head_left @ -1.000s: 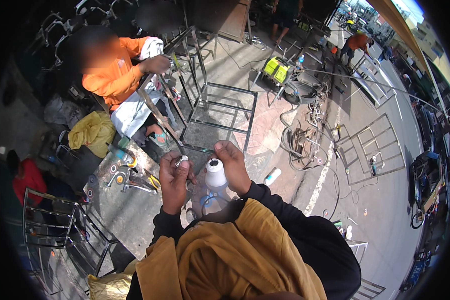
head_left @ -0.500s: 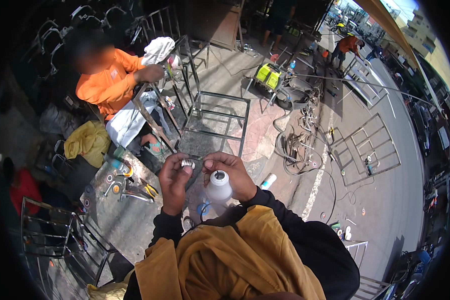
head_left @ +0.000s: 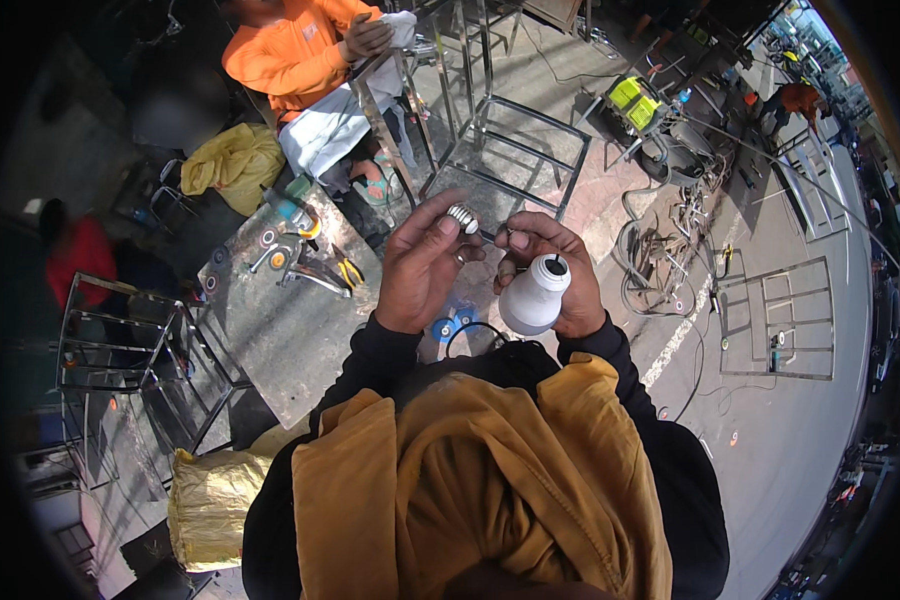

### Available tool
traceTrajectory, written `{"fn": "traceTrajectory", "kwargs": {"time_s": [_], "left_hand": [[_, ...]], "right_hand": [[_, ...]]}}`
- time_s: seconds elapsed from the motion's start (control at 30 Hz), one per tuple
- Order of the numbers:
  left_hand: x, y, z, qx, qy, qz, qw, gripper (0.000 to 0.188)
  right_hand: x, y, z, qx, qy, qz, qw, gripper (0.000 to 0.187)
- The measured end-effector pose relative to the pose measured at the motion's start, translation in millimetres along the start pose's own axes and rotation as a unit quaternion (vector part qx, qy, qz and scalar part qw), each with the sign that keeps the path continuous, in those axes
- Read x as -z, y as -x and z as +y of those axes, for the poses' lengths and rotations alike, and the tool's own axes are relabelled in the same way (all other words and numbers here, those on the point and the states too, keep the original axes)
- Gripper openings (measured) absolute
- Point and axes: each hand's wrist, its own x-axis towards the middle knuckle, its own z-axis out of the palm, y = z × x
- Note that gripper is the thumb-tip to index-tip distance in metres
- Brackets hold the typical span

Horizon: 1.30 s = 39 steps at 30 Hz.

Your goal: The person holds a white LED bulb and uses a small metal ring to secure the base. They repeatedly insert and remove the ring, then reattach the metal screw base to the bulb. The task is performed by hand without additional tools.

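Pinched between thumb and fingers of my left hand [head_left: 415, 270] is a silvery threaded screw cap [head_left: 463, 218], the kind found on a bulb's end. My right hand [head_left: 582, 295] grips a white light bulb body [head_left: 532, 302] against its palm, the open neck tilted up. The thumb and forefinger of that hand also pinch together close to the cap, and a thin dark piece shows between the two hands. Whether it joins cap and bulb I cannot tell. Both hands are raised in front of my chest, a short gap apart.
To the left, a worktable [head_left: 300, 375] bears an angle grinder [head_left: 295, 215] and pliers [head_left: 348, 275]. Beyond it, a person in orange [head_left: 295, 60] sits by a metal frame [head_left: 530, 150]. A green-yellow machine [head_left: 635, 103] and tangled cables [head_left: 660, 255] lie right; another frame [head_left: 778, 320] lies on the pavement.
The whole view has shifted, so surroundings sit further right and higher. My hands have drawn slightly apart, and the bulb is tilted more to the right. Both grips stay the same.
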Motion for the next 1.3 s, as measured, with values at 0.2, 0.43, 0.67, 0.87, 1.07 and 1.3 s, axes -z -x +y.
{"fn": "traceTrajectory", "kwargs": {"time_s": [0.2,0.43,0.67,0.87,1.07,1.3], "left_hand": [[-4.8,2.9,-0.1,0.011,-0.008,0.002,1.000,0.034],[-13.1,7.3,-5.0,0.007,-0.033,0.008,0.999,0.031],[-17.6,8.5,-6.8,-0.003,-0.046,0.003,0.999,0.035],[-17.6,9.0,-7.3,-0.002,-0.040,-0.007,0.999,0.037],[-18.0,8.7,-8.5,-0.042,-0.078,-0.010,0.996,0.039],[-16.5,9.1,-8.4,-0.049,-0.087,-0.034,0.994,0.042]], "right_hand": [[-9.2,-0.1,-2.2,-0.004,0.012,-0.023,1.000,0.021],[-10.6,2.1,-5.2,-0.018,0.049,-0.012,0.999,0.017],[-8.7,4.9,-4.2,-0.025,0.040,-0.001,0.999,0.019],[-11.2,7.8,-4.5,-0.029,0.037,0.023,0.999,0.015],[-12.5,7.6,-5.0,-0.033,0.036,0.007,0.999,0.016],[-20.0,10.6,-6.8,-0.016,0.073,0.025,0.997,0.015]]}}
